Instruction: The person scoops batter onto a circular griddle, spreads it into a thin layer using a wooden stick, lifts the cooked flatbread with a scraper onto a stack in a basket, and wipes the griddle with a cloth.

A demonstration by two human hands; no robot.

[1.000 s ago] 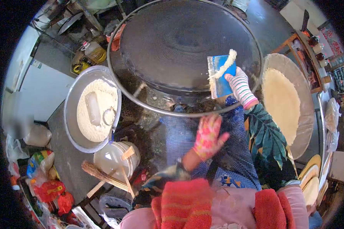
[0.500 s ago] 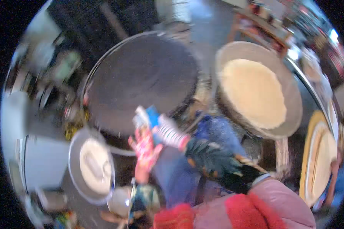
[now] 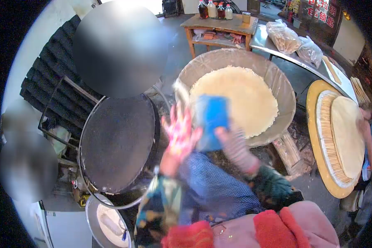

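My right hand (image 3: 237, 151), in a striped glove, grips a flat blue piece (image 3: 215, 118) with the thumb lying against its lower edge. Motion blurs that piece, and its kind is unclear. To its left, my left hand (image 3: 180, 134) in a pink patterned glove has its fingers spread. A blurred whitish thing (image 3: 181, 93) shows just beyond those fingertips; whether the hand touches it I cannot tell. Behind both hands stands a wide lined basin (image 3: 283, 99) holding a round pale mass (image 3: 235, 89). A large dark round griddle (image 3: 118, 144) lies left of my left hand.
A bowl of pale batter (image 3: 107, 221) sits below the griddle. At right, a person's hand (image 3: 361, 126) is at a round flatbread stack (image 3: 347, 132) on a yellow board (image 3: 316, 124). Bagged goods (image 3: 283, 37) lie on a metal table; bottles (image 3: 213, 9) stand on a wooden table (image 3: 244, 27).
The view has swung, so the griddle sits farther left and the basin nearer the middle. My hands, with the blue piece, have moved from the griddle's edge to in front of the basin.
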